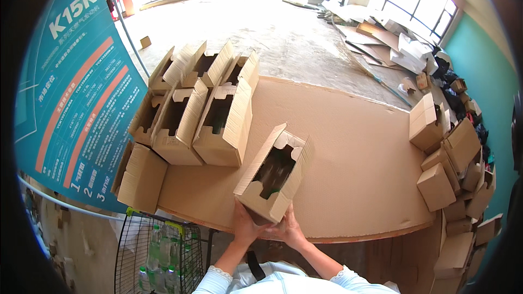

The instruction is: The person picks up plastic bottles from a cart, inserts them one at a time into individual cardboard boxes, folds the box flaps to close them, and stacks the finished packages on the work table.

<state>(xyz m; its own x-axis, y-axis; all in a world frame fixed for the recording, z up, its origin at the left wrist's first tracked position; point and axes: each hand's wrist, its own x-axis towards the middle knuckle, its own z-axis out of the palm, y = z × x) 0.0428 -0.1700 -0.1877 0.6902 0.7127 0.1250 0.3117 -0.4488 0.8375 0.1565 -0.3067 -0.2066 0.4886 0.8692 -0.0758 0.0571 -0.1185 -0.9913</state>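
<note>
An open-topped cardboard box (291, 182) stands tilted at an angle near the front edge of the table. Its flaps are raised, and its inside is dark, with contents I cannot make out clearly. My left hand (246, 227) grips the lower near-left corner, and my right hand (291, 231) the near-right one. Part of the fingers of both hands is hidden beneath the box. To the left, several similar open boxes (220, 144) stand close together in rows, and a greenish shape shows inside one.
A brown cardboard sheet (348, 147) covers the table. Below left stands a wire cart (131, 258) with clear, green-capped bottles (154, 245). A teal banner (81, 92) borders the left. Loose boxes (436, 185) pile up at the right; flattened cardboard (376, 38) lies on the floor behind.
</note>
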